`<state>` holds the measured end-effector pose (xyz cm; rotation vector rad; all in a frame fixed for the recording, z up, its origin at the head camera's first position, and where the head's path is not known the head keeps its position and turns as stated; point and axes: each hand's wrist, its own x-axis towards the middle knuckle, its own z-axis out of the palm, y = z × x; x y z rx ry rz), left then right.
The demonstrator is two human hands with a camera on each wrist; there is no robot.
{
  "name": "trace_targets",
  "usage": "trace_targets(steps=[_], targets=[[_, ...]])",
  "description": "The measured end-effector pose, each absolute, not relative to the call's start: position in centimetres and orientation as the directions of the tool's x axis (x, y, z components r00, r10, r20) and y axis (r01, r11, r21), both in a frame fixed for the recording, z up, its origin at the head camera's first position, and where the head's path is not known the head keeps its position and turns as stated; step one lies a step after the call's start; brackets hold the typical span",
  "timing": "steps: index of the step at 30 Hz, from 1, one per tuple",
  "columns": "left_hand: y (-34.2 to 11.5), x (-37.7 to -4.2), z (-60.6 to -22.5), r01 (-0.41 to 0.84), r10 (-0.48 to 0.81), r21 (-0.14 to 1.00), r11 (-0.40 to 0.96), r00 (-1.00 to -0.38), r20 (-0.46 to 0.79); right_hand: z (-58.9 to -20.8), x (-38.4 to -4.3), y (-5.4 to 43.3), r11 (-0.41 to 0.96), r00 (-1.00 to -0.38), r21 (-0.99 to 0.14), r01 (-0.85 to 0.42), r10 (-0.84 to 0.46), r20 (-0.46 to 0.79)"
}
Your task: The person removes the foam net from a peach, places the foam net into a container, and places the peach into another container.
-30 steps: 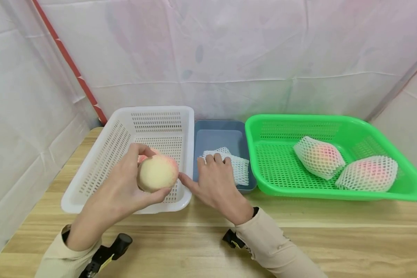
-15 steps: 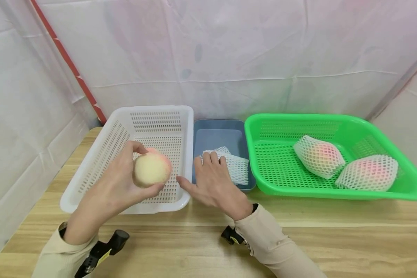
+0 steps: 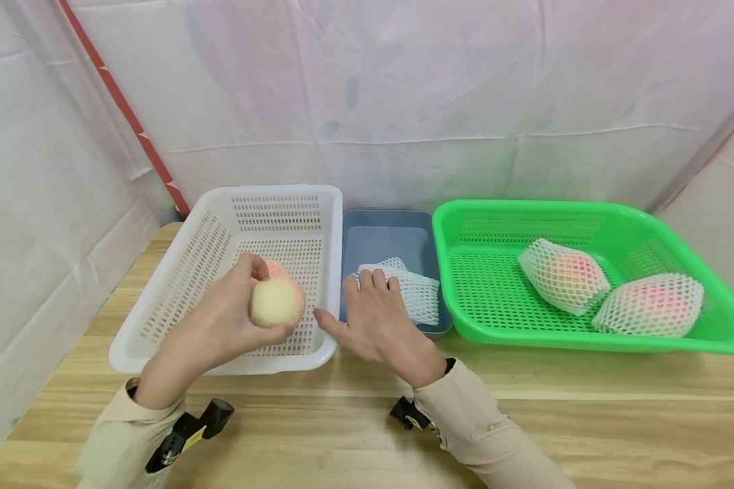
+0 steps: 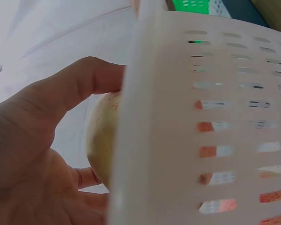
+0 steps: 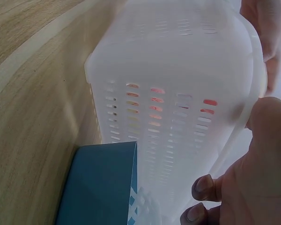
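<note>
My left hand [image 3: 220,319] grips a pale yellow peach [image 3: 275,303] with a pink blush, down within the white basket [image 3: 332,272]. Part of a pinker peach [image 3: 274,269] shows just behind it. In the left wrist view the basket wall hides much of the held peach [image 4: 102,136]. My right hand [image 3: 379,322] lies over the blue-grey tray [image 3: 382,238], its fingertips at the white foam net sleeves [image 3: 423,299]. Its thumb points at the white basket's rim, and nothing shows in its grasp.
Right of the tray, a green basket [image 3: 483,285] holds two peaches in foam nets, one [image 3: 563,275] farther back and one [image 3: 651,305] nearer. All containers stand on a wooden table [image 3: 318,435], before a white cloth backdrop [image 3: 404,88].
My left hand has lowered the peach deeper into the white basket, after a small shift left and back. My right hand has stayed nearly still over the tray.
</note>
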<state>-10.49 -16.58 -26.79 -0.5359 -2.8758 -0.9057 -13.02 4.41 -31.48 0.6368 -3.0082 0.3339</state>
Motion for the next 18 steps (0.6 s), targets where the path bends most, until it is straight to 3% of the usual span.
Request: trace_targets(steps=[18], targets=[[-16.2,-11.9,-28.9,0.302,0.324,0.590,0.748,-0.943,0.072,-31.5,-13.0,4.3,0.898,-0.919,-0.199,-0.392,-0.393,0.034]])
